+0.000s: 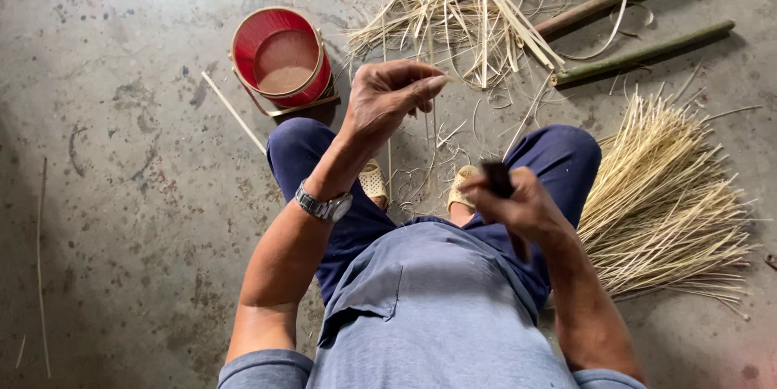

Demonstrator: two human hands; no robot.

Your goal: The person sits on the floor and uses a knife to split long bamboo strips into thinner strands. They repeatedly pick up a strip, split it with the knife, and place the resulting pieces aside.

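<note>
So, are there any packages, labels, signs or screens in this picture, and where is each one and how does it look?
No packages, labels, signs or screens are in view.
Nearest to a container: red bucket, round, with a pale rim, on the concrete floor beyond the left hand.
Nearest to a display: wristwatch, silver metal band, on the left wrist; its face does not show.
</note>
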